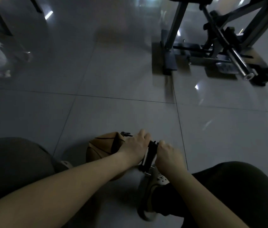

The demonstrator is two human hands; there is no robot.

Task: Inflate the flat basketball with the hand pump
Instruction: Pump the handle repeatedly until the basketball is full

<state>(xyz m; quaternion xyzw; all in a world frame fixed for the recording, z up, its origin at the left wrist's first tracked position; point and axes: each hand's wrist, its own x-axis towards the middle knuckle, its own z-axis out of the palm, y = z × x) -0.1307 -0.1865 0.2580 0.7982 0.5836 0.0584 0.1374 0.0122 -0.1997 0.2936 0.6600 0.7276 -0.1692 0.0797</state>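
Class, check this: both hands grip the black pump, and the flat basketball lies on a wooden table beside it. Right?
No table: the head view shows the basketball on the tiled floor. The left hand and right hand do grip the pump beside it.

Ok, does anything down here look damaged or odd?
The ball beside the left hand is caved in, with a sharp fold across its top instead of a round shape. Nothing else stands out.

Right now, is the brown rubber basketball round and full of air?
No, the brown rubber basketball beside the black hand pump is caved in, with a deep fold on top.
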